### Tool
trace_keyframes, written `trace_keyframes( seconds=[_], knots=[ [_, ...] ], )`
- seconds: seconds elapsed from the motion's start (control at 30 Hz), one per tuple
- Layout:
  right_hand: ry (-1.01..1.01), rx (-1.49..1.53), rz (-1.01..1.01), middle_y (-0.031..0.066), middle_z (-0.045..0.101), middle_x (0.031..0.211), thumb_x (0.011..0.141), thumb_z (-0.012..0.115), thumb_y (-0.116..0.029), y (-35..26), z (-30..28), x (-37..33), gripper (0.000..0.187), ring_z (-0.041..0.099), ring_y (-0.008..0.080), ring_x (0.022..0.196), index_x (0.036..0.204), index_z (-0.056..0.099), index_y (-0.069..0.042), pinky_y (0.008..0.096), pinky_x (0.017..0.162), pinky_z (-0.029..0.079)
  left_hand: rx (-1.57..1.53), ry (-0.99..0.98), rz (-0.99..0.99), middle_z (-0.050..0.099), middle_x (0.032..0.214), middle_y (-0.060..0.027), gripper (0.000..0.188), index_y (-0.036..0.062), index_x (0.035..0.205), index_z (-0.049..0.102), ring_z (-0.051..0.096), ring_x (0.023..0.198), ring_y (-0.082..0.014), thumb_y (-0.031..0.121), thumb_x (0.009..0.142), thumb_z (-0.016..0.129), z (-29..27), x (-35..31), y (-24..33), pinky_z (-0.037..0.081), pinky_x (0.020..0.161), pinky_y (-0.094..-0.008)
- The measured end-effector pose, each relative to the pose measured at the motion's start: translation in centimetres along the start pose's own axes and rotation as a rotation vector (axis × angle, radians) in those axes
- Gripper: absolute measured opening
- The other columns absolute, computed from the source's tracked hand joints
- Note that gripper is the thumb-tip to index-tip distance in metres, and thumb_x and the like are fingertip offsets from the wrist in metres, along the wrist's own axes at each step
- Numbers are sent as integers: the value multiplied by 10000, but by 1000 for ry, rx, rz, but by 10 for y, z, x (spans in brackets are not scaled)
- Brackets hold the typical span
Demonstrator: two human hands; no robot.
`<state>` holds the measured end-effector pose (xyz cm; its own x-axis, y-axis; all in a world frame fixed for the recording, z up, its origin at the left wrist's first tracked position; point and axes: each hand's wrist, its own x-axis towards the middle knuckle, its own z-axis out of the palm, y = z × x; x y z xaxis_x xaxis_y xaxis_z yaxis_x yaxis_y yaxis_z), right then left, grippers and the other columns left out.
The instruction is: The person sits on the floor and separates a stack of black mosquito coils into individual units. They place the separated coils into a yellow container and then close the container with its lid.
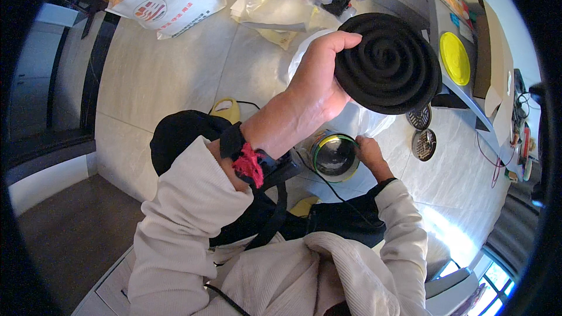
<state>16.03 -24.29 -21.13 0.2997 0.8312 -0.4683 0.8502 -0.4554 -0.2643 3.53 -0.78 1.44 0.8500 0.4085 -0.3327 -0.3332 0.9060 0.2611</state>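
Observation:
My left hand [325, 76] is raised and closed on the edge of a thick black spiral disc, which looks like a stack of mosquito coils [386, 61]. The thumb lies on its upper face; the other fingers are hidden underneath. Lower down, my right hand [372, 155] grips the rim of a round tin [335, 155] with a yellow-green edge and a dark inside. The tin stands upright near the floor between my legs. Beyond my right hand, a pierced round metal coil holder lies open on the floor, its two halves [424, 144] side by side.
A clear plastic bag [374, 122] lies behind the tin. A yellow round lid [455, 58] rests on the grey shelf unit at the right, near an open cardboard box [494, 64]. At the back stand a full white bag [167, 0] and translucent bags [278, 0]. A black cable [333, 184] crosses my lap.

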Motion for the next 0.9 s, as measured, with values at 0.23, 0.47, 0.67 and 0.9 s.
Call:
trace_keyframes(
  seconds=[0.23,0.47,0.67,0.9],
  knots=[
    [50,-113,110,161,629,767,766,524,-253,1,-11,-4,209,617,343,742,795,588,-56,438,638,493,27,58,-54,583,1068,-124,334,-12,1101,514,564,969,-241,175,828,466,-6,2,-11,416,916,-407],
    [-88,-138,206,187,625,764,763,485,-256,9,11,-3,240,612,357,724,789,642,-76,441,648,492,66,43,-84,589,1047,-124,314,-11,1074,522,573,949,-233,164,815,491,-23,9,-28,440,889,-383],
    [-232,1065,427,76,642,822,851,427,-444,27,-33,-7,433,627,194,734,976,598,-66,370,617,504,465,107,-151,596,979,-121,344,-24,1043,520,594,874,-216,111,730,569,-75,12,-60,478,822,-349],
    [-522,1570,342,34,617,954,898,343,-493,4,-56,-46,470,600,171,817,1180,461,-135,377,705,488,668,227,-345,568,1005,-145,434,-44,1098,496,556,929,-230,90,694,580,-150,-3,-120,444,835,-334]
  ],
)
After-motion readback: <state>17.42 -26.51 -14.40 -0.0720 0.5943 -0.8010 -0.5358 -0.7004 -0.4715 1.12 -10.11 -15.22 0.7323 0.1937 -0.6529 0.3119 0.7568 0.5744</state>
